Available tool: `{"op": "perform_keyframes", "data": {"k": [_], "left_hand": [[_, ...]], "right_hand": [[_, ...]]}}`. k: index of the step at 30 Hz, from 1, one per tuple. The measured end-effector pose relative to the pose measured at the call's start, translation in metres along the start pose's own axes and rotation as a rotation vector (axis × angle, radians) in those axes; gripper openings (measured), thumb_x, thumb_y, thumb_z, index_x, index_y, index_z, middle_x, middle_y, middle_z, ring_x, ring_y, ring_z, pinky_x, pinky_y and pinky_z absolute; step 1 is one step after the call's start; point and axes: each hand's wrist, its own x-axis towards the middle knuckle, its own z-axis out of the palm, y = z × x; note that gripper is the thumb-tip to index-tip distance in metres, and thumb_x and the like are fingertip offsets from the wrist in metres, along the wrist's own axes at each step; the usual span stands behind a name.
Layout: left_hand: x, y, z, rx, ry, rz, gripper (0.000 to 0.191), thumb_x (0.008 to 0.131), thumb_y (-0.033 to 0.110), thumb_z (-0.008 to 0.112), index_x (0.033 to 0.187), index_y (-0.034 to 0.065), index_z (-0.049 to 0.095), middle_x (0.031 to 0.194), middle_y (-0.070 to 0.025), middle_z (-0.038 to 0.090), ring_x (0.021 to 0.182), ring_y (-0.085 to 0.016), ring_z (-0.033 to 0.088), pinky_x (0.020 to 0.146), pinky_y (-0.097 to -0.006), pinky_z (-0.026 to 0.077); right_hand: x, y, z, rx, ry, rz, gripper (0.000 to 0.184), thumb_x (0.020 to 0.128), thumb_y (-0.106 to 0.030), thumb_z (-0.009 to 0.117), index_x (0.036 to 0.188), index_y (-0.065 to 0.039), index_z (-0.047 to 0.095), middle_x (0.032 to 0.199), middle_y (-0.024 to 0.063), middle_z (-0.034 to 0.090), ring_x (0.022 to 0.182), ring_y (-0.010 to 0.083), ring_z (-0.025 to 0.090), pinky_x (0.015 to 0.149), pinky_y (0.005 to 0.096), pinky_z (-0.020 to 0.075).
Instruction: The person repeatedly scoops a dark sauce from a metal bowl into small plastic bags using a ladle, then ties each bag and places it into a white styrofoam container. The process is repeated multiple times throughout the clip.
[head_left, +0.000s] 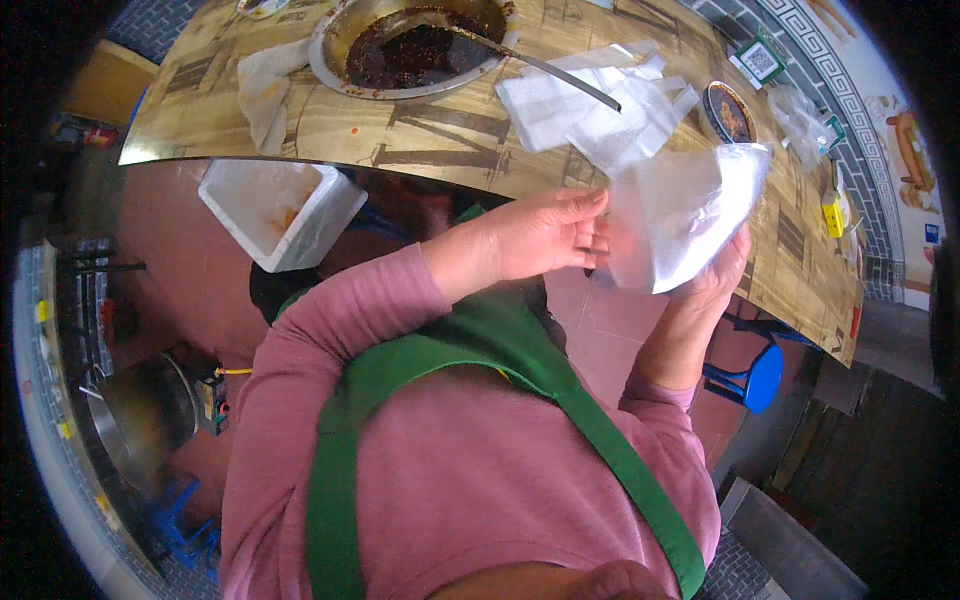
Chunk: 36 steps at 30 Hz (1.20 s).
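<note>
A clear plastic bag (679, 214) is up in front of me at the table's near edge, blurred on its left side. My right hand (726, 262) grips its lower right side, the fingers partly hidden behind the film. At the bag's left edge is my left hand (551, 232), fingers loosely curled; whether they pinch the film is unclear. More flat plastic bags (600, 97) lie in a loose pile on the table just beyond. A large metal basin (319, 56) of dark red-brown sauce (412, 52) stands at the back, and a long-handled metal ladle (555, 73) rests across its rim.
A wood-patterned table (442, 139) carries a crumpled cloth (262, 94), a small tub of sauce (729, 112) and a crumpled plastic bag (799, 124). Below its front edge is a white foam box (315, 225). A blue stool (761, 379) stands right; a large metal pot (142, 412), left.
</note>
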Motion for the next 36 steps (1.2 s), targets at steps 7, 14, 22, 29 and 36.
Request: {"op": "perform_keyframes", "data": {"k": [7, 14, 22, 29, 36], "left_hand": [[-0.019, 0.025, 0.008, 0.356, 0.084, 0.273, 0.050, 0.081, 0.015, 0.067, 0.127, 0.0044, 0.050, 0.123, -0.0070, 0.053, 0.112, -0.018, 0.050, 0.093, -0.0348, 0.043], [-0.028, 0.038, 0.007, 0.907, 0.262, 0.296, 0.022, 0.081, 0.011, 0.068, 0.099, -0.0004, 0.064, 0.089, -0.0040, 0.064, 0.080, -0.011, 0.059, 0.075, -0.0251, 0.047], [-0.031, 0.031, -0.008, 0.825, 0.599, 0.564, 0.023, 0.084, 0.022, 0.064, 0.080, -0.0003, 0.067, 0.072, 0.0010, 0.061, 0.067, -0.006, 0.052, 0.061, -0.0233, 0.043], [-0.032, 0.032, -0.013, 1.093, 0.757, 0.943, 0.023, 0.080, 0.014, 0.064, 0.064, -0.0018, 0.061, 0.055, -0.0131, 0.056, 0.049, -0.020, 0.055, 0.049, -0.0338, 0.043], [-0.042, 0.044, -0.021, 0.601, 0.524, 0.559, 0.024, 0.089, 0.021, 0.060, 0.089, -0.0026, 0.064, 0.084, -0.0063, 0.065, 0.073, -0.012, 0.061, 0.064, -0.0254, 0.049]], "right_hand": [[0.016, 0.010, -0.007, -0.337, 0.205, -0.025, 0.038, 0.091, -0.024, 0.053, 0.118, 0.002, 0.051, 0.111, 0.0160, 0.060, 0.099, 0.0267, 0.060, 0.087, 0.0400, 0.0488], [0.034, 0.023, 0.004, -0.873, 0.121, 0.160, 0.030, 0.090, -0.026, 0.058, 0.106, -0.001, 0.058, 0.102, 0.0101, 0.063, 0.088, 0.0191, 0.061, 0.078, 0.0342, 0.0507], [0.007, 0.064, 0.029, -0.666, 0.016, 0.064, 0.059, 0.084, -0.042, 0.063, 0.119, 0.004, 0.051, 0.115, 0.0107, 0.058, 0.107, 0.0250, 0.054, 0.097, 0.0378, 0.0395], [0.010, 0.068, 0.025, -0.956, 0.133, 0.037, 0.031, 0.088, -0.032, 0.057, 0.097, -0.002, 0.060, 0.086, 0.0031, 0.058, 0.077, 0.0147, 0.053, 0.072, 0.0322, 0.0452], [0.023, 0.056, 0.025, -1.172, 0.176, 0.027, 0.013, 0.083, -0.011, 0.066, 0.089, 0.000, 0.063, 0.088, 0.0032, 0.064, 0.080, 0.0121, 0.058, 0.075, 0.0278, 0.0463]]}}
